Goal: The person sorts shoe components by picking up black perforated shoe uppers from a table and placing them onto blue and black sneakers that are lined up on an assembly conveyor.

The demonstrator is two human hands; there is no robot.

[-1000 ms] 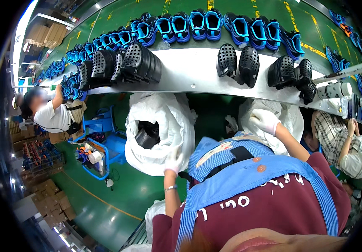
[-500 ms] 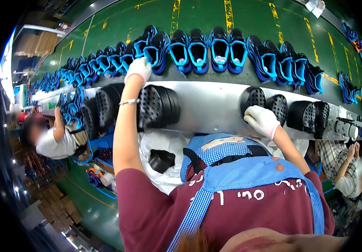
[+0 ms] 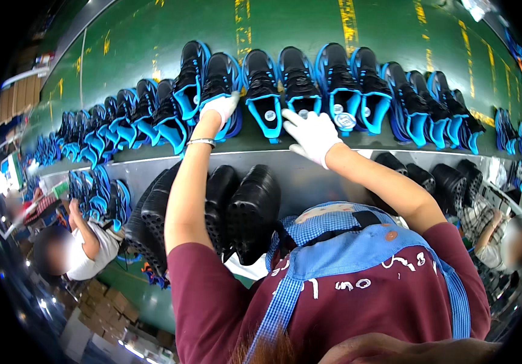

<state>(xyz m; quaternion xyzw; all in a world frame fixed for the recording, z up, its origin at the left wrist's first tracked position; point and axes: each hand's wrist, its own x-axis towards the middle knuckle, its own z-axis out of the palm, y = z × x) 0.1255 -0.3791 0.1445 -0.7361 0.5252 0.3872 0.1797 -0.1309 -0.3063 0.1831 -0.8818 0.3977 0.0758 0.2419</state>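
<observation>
A long row of black sports shoes with bright blue linings stands on the green surface, toes pointing away. At one shoe [image 3: 220, 76] left of the middle, my white-gloved left hand [image 3: 220, 110] has its fingers closed over the heel opening. My right hand [image 3: 314, 134], also gloved, is at the heel of another shoe [image 3: 296, 76], fingers and thumb spread apart. That hand hides part of the shoe's heel. Between the two hands stands a shoe [image 3: 261, 79] with a round pale mark inside. Right of my right hand, a shoe [image 3: 337, 76] has a round white label at its heel.
Below the row runs a grey metal ledge [image 3: 309, 176]. Black studded blocks, shaped like shoe lasts or moulds [image 3: 252, 206], stand left on it, and more black blocks [image 3: 449, 182] stand right. Co-workers sit at the left [image 3: 88, 249] and right [image 3: 492, 233].
My right hand has left the black blocks on the ledge and moved up and left to the shoe row. My left hand has shifted slightly right. The view has tilted.
</observation>
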